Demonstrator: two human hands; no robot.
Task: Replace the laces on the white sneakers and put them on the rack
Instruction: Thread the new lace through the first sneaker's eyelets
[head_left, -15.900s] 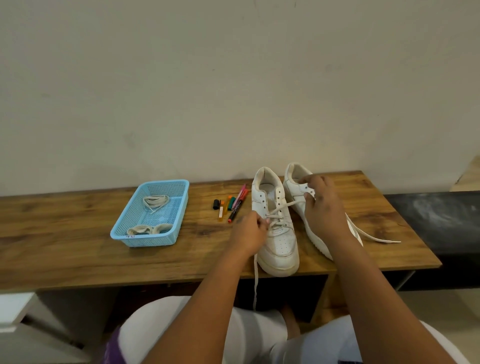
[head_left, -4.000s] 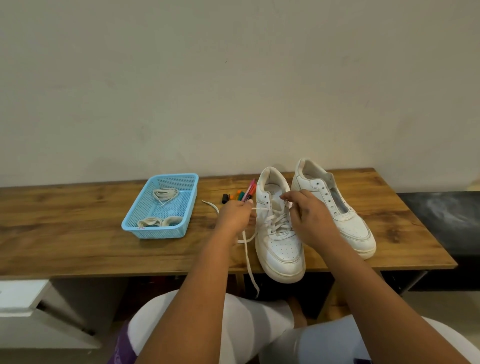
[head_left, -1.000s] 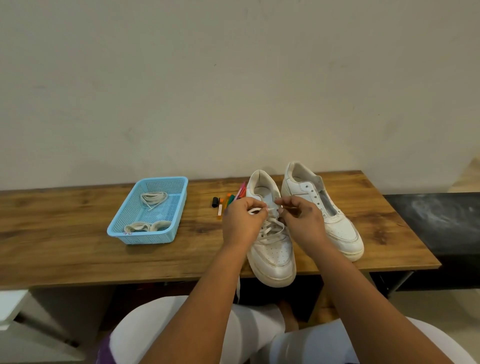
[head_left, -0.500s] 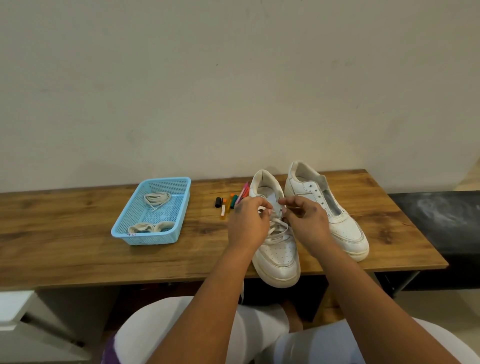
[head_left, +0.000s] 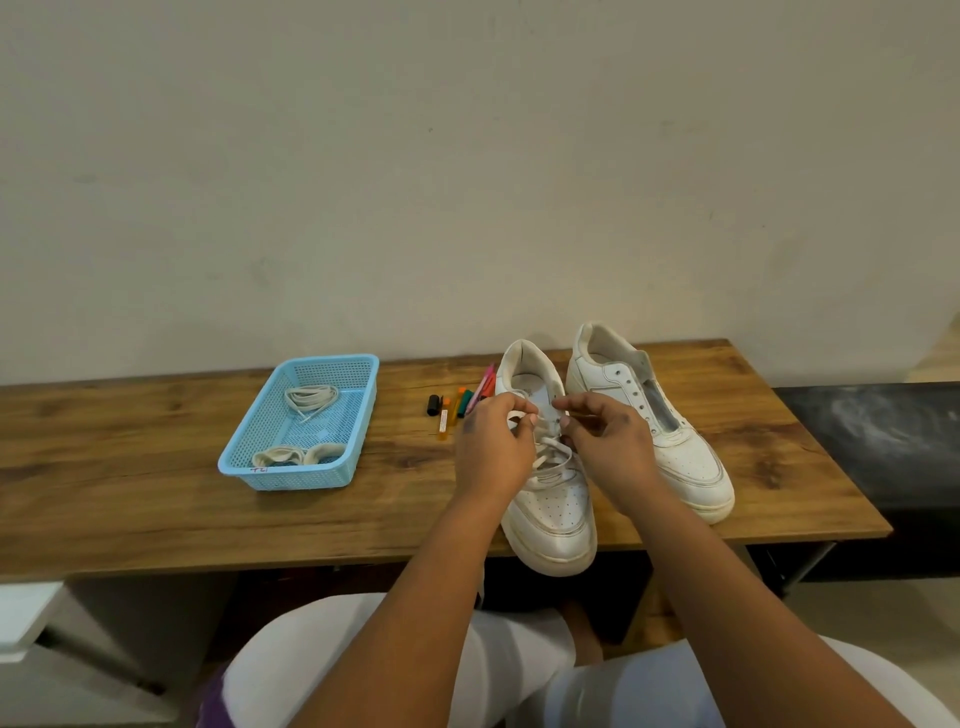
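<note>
The laced sneaker (head_left: 550, 499) stands on the wooden table (head_left: 156, 499) with its toe poking over the near edge, and everything else can be placed from it. Both hands work at its upper eyelets: the left hand (head_left: 491, 449) has a narrow grip, thumb and fingers pinching a loop of the white lace (head_left: 553, 457) on the sneaker's left side, while the right hand (head_left: 605, 447) pinches at the lace on the right side with curled fingers, though how much lace sits between those fingertips cannot be told. The lace criss-crosses the lower eyelets below the hands. Just to the right of this sneaker, slightly further back, stands the unlaced sneaker (head_left: 670, 441), its eyelets bare and its tongue exposed. Just to the left, near the heel, lies a small cluster of coloured markers (head_left: 457, 405). Well to the left sits a light blue basket (head_left: 260, 467) on the table, holding a loose coil of laces (head_left: 310, 397) at its far end and a bundled pair (head_left: 296, 456) at its near end.
</note>
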